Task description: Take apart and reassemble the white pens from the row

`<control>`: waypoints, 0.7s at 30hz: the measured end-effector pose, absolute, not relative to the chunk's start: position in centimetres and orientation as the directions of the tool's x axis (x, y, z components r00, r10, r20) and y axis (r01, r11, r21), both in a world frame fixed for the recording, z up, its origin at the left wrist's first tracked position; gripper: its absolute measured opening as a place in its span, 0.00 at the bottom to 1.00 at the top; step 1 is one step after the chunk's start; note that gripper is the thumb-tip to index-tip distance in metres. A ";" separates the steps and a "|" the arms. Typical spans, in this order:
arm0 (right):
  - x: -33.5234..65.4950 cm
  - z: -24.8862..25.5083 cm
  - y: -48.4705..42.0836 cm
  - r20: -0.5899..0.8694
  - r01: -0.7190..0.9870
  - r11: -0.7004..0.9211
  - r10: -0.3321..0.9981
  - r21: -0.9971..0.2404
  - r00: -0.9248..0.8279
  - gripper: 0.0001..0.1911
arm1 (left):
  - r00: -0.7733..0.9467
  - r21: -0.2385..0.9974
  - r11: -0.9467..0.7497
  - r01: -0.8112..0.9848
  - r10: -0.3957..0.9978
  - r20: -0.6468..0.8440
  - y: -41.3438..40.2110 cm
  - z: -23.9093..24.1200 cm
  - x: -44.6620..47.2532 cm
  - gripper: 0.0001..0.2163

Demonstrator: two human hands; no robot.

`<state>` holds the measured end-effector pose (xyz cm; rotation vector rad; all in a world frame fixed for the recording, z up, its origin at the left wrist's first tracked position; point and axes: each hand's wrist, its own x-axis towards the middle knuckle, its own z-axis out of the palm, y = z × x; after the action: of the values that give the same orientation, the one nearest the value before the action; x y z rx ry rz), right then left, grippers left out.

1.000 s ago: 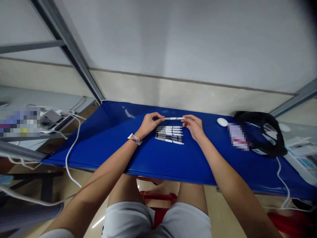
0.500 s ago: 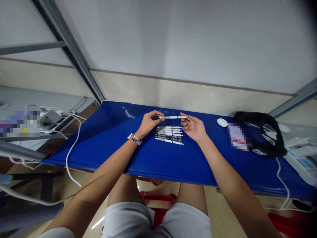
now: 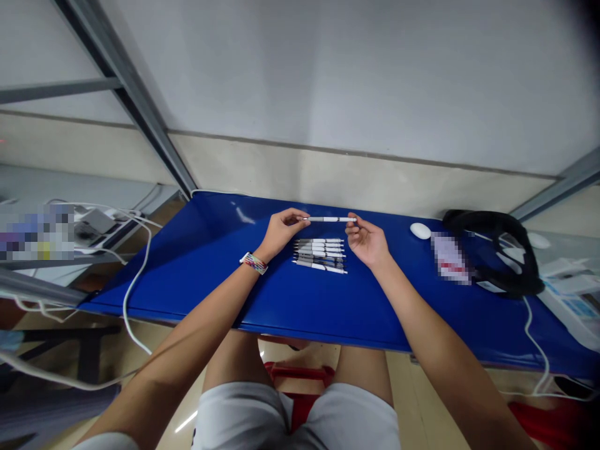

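A white and grey pen (image 3: 330, 219) is held level above the blue table (image 3: 187, 256). My left hand (image 3: 282, 230) pinches its tip end between thumb and fingers. At the other end, my right hand (image 3: 367, 239) has thumb and forefinger closed on the pen's white end, with the remaining fingers curled. Just below, several similar pens (image 3: 321, 247) lie side by side in a rough stack, tips pointing left; the nearest one (image 3: 323, 267) is slightly slanted.
To the right lie a white computer mouse (image 3: 420, 231), a blurred-out packet (image 3: 450, 259) and a black headset strap (image 3: 529, 250). A white cable (image 3: 135, 294) hangs over the left edge. Behind the table rises a pale wall (image 3: 375, 181).
My right thumb and fingers have closed in on the pen's white end; before, they were more spread. The pen has risen slightly, while the row of pens lies unchanged.
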<state>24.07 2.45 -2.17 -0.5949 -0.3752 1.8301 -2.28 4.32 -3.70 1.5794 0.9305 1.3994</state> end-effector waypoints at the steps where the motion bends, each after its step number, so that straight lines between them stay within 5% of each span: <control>1: 24.0 -2.1 2.4 -0.216 -0.789 -0.328 0.944 -0.519 -0.250 0.09 | 0.115 0.917 -0.398 0.010 0.912 0.394 4.3 -3.7 -2.3 0.12; 21: 23.8 -1.9 2.0 -0.173 -0.844 -0.329 0.944 -0.424 -0.281 0.09 | 0.085 0.915 -0.403 0.011 0.912 0.401 4.3 -3.7 -2.1 0.12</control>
<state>23.82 1.97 -1.85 -0.4688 -0.2959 1.8586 -2.07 4.28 -3.67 1.5663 0.9439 1.4286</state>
